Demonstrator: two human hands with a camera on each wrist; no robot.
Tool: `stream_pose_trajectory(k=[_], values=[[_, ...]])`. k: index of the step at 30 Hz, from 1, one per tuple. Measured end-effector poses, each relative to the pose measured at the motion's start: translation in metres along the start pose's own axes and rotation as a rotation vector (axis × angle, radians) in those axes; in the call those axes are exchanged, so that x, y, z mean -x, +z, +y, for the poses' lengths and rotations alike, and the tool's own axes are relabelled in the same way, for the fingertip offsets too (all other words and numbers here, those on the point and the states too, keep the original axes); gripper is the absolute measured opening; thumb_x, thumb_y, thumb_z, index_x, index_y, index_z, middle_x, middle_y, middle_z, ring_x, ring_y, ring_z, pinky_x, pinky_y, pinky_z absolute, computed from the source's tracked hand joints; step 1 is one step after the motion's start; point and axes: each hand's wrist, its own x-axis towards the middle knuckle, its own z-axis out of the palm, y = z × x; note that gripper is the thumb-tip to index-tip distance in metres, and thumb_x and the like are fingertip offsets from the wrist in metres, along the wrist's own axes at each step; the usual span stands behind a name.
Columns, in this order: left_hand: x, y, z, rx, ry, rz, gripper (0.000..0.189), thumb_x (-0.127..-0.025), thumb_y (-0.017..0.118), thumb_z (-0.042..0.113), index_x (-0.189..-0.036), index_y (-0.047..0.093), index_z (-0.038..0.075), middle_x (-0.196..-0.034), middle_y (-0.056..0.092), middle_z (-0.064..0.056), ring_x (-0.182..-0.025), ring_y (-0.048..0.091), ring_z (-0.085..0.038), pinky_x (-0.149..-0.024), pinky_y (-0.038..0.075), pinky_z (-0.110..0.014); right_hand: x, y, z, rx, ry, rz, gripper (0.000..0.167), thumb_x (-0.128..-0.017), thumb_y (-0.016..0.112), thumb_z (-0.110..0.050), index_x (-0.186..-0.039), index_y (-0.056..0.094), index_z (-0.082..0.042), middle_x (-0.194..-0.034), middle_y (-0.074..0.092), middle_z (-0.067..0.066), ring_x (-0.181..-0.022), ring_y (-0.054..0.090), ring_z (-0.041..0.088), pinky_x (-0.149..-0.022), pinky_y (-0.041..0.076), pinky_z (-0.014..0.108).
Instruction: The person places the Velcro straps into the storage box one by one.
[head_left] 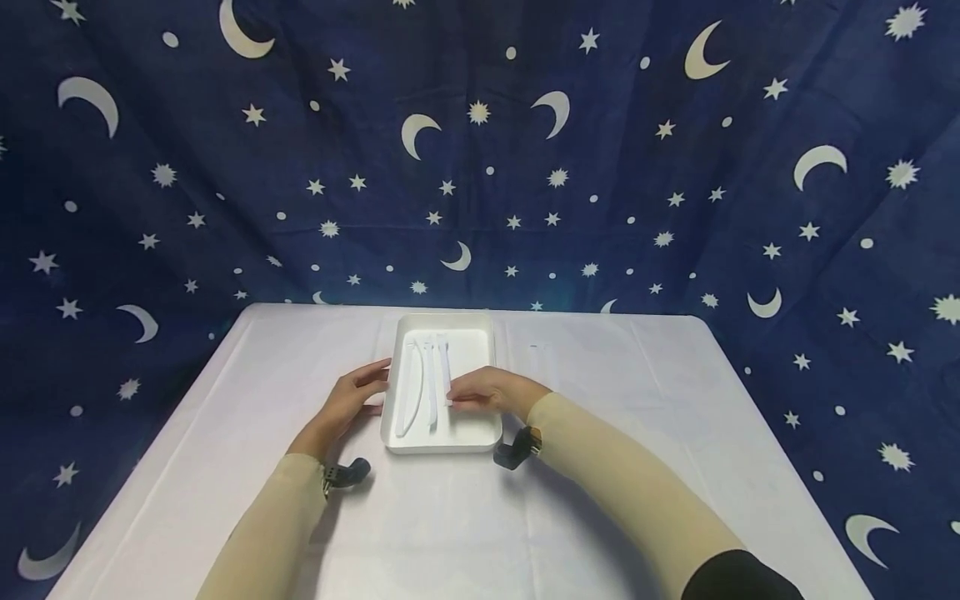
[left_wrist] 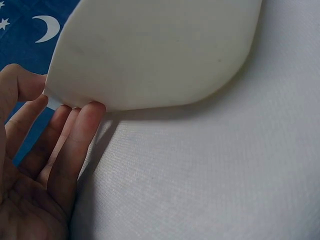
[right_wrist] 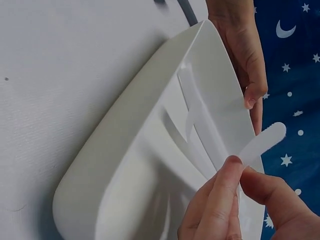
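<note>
A white rectangular tray [head_left: 472,346] stands on the table with slim white plastic pieces lying lengthwise in it. My right hand [head_left: 491,390] reaches over the tray's right side. Between thumb and fingers it pinches a white plastic knife [right_wrist: 270,140], whose rounded blade with a serrated edge sticks out past the fingertips. To the left of it in the tray lie a straight white piece [head_left: 431,383] and a curved white piece [head_left: 416,392]. My left hand [head_left: 348,404] is at the tray's left side, its extended fingers [left_wrist: 82,130] touching the outer wall.
A white cloth covers the table [head_left: 600,483]. Faint pale strips [head_left: 542,358] show on it right of the tray. Behind hangs a dark blue curtain [head_left: 480,150] with moons and stars. Each wrist wears a black strap-on device.
</note>
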Motion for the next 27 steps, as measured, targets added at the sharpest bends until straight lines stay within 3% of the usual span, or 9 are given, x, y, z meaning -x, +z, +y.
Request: stream_pose_trajectory(k=[8,17,27], values=[[0.0002,-0.0012,-0.0014,0.004,0.003,-0.006,0.061,-0.092,0.061,0.013,-0.15,0.043,0.015,-0.147,0.048,-0.018,-0.13,0.05,-0.037,-0.082,0.062,-0.034,-0.0095,0.0031,-0.0004,0.02,0.008,0.023,0.045,-0.081,0.07,0.011,-0.125,0.062,0.007,-0.088,0.07,0.013,-0.071,0.068,0.016,-0.073,0.061,0.021],[-0.0012,-0.0003,-0.0012,-0.006,0.003,-0.008,0.061,-0.092,0.061,0.015,-0.15,0.043,0.016,-0.147,0.047,-0.018,-0.131,0.05,-0.037,-0.083,0.062,-0.033,-0.0115,0.0051,0.0035,0.068,-0.021,0.039,0.036,-0.082,0.069,0.01,-0.117,0.065,0.008,-0.085,0.068,0.013,-0.071,0.068,0.017,-0.076,0.062,0.023],[-0.0003,-0.0002,-0.0006,-0.001,0.007,-0.01,0.06,-0.092,0.061,0.014,-0.149,0.043,0.015,-0.147,0.048,-0.018,-0.13,0.05,-0.037,-0.083,0.062,-0.035,-0.011,0.0082,0.0069,0.121,-0.042,0.027,0.025,-0.084,0.067,0.009,-0.109,0.067,0.009,-0.078,0.067,0.01,-0.064,0.066,0.013,-0.068,0.061,0.02]])
